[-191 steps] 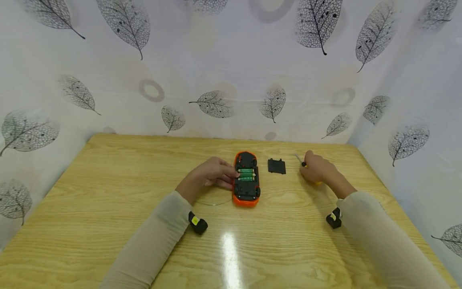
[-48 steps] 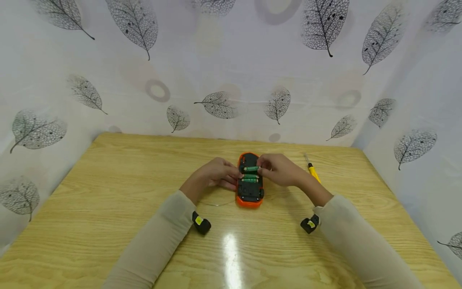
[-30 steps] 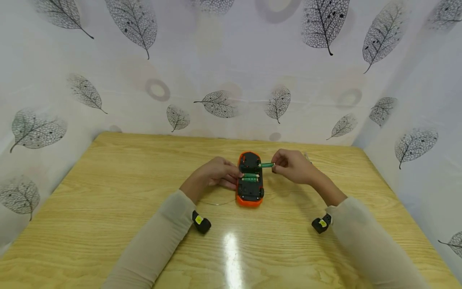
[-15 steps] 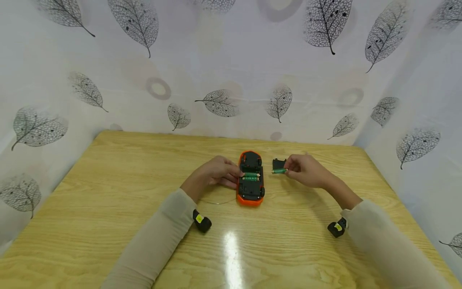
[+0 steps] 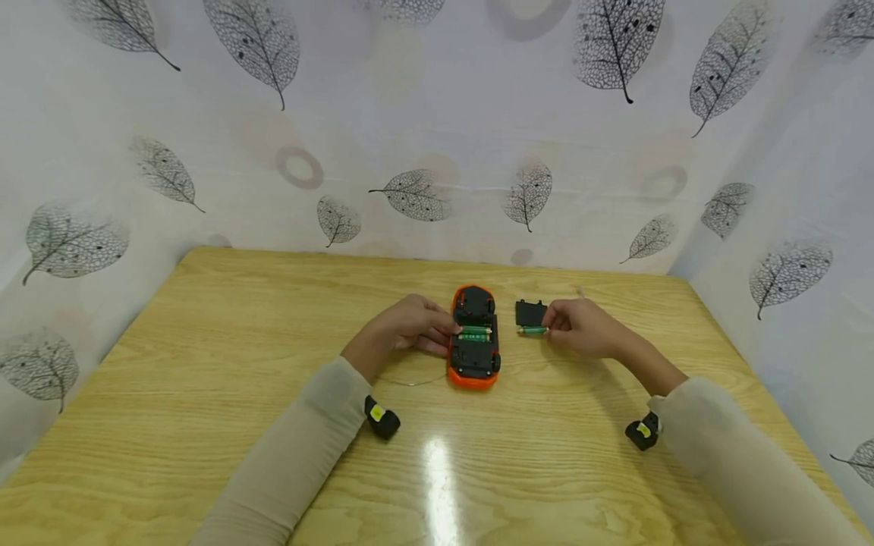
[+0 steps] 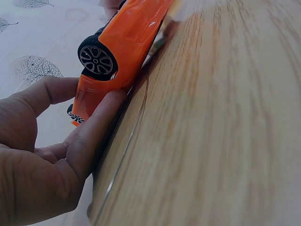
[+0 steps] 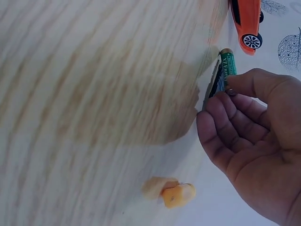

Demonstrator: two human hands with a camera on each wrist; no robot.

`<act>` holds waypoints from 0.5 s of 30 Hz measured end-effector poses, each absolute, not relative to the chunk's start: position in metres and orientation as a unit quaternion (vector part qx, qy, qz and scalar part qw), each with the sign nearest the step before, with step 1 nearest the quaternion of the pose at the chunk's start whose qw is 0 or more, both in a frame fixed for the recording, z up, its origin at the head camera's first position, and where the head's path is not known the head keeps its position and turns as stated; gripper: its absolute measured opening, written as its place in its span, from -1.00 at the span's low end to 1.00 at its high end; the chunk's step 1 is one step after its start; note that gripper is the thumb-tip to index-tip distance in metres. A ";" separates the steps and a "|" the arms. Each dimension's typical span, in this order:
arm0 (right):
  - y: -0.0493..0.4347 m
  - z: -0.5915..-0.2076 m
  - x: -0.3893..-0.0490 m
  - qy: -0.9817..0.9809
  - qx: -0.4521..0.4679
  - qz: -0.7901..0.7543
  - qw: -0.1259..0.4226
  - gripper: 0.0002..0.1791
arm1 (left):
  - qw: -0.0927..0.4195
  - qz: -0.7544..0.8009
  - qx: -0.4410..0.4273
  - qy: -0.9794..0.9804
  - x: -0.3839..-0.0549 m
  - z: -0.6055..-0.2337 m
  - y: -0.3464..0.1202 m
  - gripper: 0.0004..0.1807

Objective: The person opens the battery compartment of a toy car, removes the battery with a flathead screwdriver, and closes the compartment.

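Note:
An orange toy car [image 5: 473,379] lies upside down on the wooden table, its black underside and battery compartment facing up. Two green batteries [image 5: 474,334] sit side by side in the compartment. My left hand [image 5: 416,326] grips the car by its left side; the left wrist view shows thumb and fingers [image 6: 96,127] around the orange body. Right of the car, my right hand [image 5: 580,327] pinches the end of another green battery [image 5: 531,331], low over the table. Just behind that battery lies the black battery cover [image 5: 530,312], its right corner close to my fingers.
A screwdriver lies mostly hidden behind my right hand; its tip [image 5: 580,292] shows in the head view, its yellow handle end [image 7: 178,194] in the right wrist view. A thin wire [image 5: 410,384] runs left from the car. A leaf-patterned cloth [image 5: 437,136] stands behind the table.
My right hand laid down the screwdriver, took one battery out of the compartment and carried it right, down beside the cover. My left hand keeps holding the car.

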State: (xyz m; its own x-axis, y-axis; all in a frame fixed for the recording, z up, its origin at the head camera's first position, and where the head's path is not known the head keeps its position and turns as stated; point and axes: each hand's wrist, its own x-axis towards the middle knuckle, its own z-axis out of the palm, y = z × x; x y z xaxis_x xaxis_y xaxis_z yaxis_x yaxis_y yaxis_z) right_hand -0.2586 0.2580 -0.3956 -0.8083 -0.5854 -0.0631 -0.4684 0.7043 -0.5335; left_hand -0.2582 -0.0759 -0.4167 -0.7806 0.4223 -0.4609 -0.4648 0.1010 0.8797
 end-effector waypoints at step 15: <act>0.257 -0.399 -0.262 0.927 -0.287 -0.211 0.121 -0.92 | 0.333 0.672 -0.015 0.661 -0.259 -0.418 -0.076 -0.72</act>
